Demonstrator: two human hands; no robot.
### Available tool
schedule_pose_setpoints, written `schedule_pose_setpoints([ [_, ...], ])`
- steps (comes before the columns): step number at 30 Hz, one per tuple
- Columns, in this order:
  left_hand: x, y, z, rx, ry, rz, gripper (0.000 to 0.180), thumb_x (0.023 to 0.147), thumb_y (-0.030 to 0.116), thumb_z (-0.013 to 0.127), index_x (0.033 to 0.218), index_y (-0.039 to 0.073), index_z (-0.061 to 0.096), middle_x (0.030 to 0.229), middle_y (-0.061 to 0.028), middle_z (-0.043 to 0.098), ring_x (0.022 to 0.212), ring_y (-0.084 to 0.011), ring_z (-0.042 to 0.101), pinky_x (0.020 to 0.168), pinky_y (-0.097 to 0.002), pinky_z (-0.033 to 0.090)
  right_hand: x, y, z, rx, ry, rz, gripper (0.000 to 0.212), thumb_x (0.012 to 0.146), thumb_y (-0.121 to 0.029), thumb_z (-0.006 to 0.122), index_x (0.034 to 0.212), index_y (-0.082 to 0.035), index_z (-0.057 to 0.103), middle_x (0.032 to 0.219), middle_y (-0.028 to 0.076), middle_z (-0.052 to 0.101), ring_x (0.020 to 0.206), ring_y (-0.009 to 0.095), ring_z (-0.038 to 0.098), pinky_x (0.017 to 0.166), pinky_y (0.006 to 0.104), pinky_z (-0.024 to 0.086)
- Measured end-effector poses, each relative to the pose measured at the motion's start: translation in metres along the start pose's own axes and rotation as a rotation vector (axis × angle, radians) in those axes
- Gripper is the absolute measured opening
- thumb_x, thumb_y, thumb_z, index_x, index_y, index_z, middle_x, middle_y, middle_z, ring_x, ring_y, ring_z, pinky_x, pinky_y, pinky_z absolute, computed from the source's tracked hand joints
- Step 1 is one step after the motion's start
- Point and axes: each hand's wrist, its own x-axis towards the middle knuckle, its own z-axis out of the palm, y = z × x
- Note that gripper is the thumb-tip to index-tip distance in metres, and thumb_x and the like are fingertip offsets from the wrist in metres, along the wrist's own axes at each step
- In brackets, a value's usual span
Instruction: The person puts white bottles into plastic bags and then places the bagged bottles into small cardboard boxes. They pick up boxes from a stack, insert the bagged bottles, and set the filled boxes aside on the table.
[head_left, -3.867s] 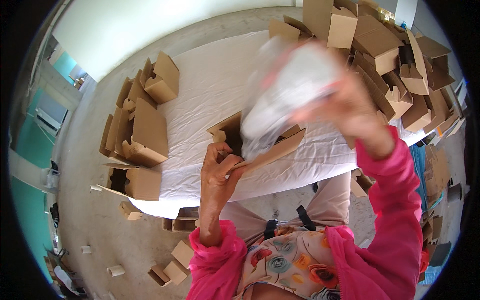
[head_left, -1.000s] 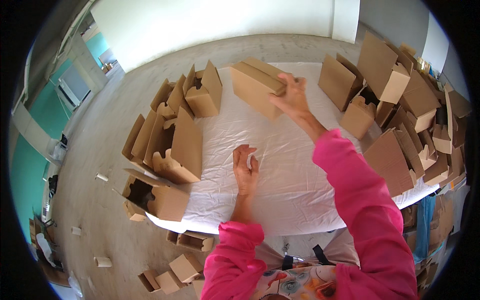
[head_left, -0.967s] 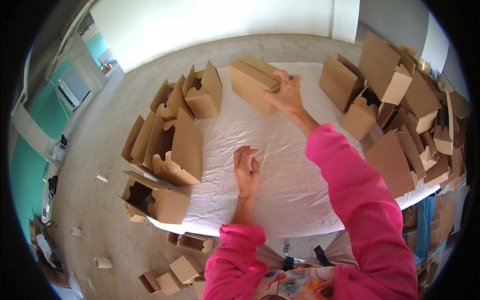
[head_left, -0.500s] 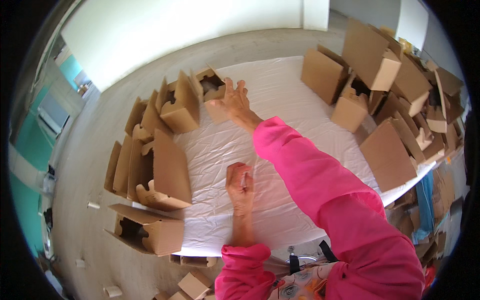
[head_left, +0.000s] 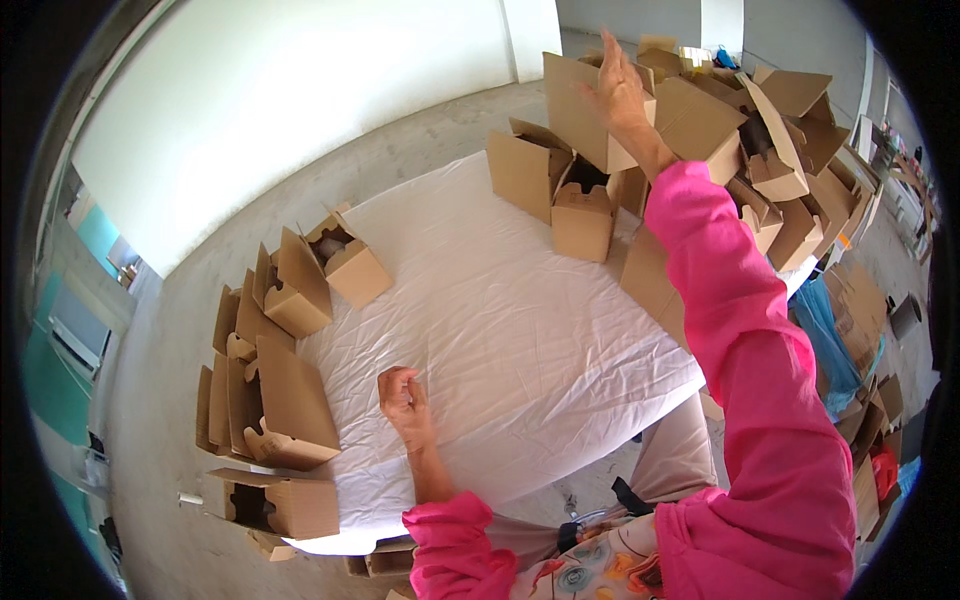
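My right hand (head_left: 622,100) reaches far out over the pile at the right, its fingers stretched and nothing in them. Just beside it stands a tall brown cardboard box (head_left: 572,105); whether the hand touches it I cannot tell. A smaller cardboard box with a dark opening (head_left: 582,228) is in front of that one. Over the near left part of the white-sheeted table (head_left: 480,320), my left hand (head_left: 405,408) is loosely curled, and no object shows in it. Along the left edge, an open-topped box with something dark inside (head_left: 360,275) stands farthest back.
More opened boxes (head_left: 300,390) line the table's left edge, one near box (head_left: 285,505) at the front corner. Many boxes (head_left: 700,125) lie heaped at the right. Blue plastic sheeting (head_left: 828,340) hangs below the right edge. A white wall (head_left: 330,90) rises behind.
My right hand has swung from the far left box across to the pile at the right. My left hand stays curled over the near table. The view has turned to the right.
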Motion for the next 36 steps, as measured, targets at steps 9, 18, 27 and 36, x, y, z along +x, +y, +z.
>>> schedule_pose_setpoints([
  [9, -0.005, -0.014, 0.0, 0.099, -0.031, 0.017, 0.02, 0.071, -0.011, 0.05, 0.082, 0.003, 0.059, 0.076, -0.0089, 0.055, 0.065, -0.0205, 0.053, 0.055, -0.0304, 0.042, -0.025, 0.004, -0.021, -0.112, -0.27, 0.34, 0.051, 0.079, -0.042, 0.061, 0.101, 0.004, 0.062, 0.088, 0.022, 0.066, 0.085, 0.035, 0.065, 0.076, 0.0412, 0.051],
  [18, -0.028, -0.007, -0.013, -0.2, 0.085, -0.185, 0.026, 0.077, -0.005, 0.053, 0.1, 0.004, 0.059, 0.102, -0.0064, 0.057, 0.086, -0.0171, 0.055, 0.07, -0.0291, 0.044, -0.116, -0.13, -0.147, 0.733, -0.355, -0.083, 0.028, 0.083, -0.023, 0.064, 0.086, 0.005, 0.063, 0.086, 0.018, 0.061, 0.08, 0.024, 0.061, 0.069, 0.0395, 0.047],
  [27, -0.033, 0.165, -0.033, 0.067, -0.117, 0.297, 0.059, 0.074, 0.006, 0.062, 0.13, 0.006, 0.044, 0.135, -0.0115, 0.042, 0.13, -0.0308, 0.03, 0.106, -0.0521, 0.02, -0.24, -0.142, -0.173, 0.737, -0.512, -0.37, 0.03, 0.064, -0.013, 0.066, 0.092, -0.004, 0.064, 0.087, 0.01, 0.051, 0.083, 0.029, 0.049, 0.076, 0.038, 0.043],
  [36, -0.041, 0.164, -0.025, 0.467, -0.174, 0.432, 0.023, 0.067, 0.001, 0.065, 0.086, 0.015, 0.063, 0.092, 0.0022, 0.059, 0.098, -0.0223, 0.052, 0.093, -0.0451, 0.031, -0.222, -0.128, -0.217, 0.847, -0.601, -0.559, 0.034, 0.078, -0.037, 0.065, 0.091, -0.006, 0.064, 0.081, 0.005, 0.054, 0.076, 0.024, 0.051, 0.07, 0.0355, 0.045],
])
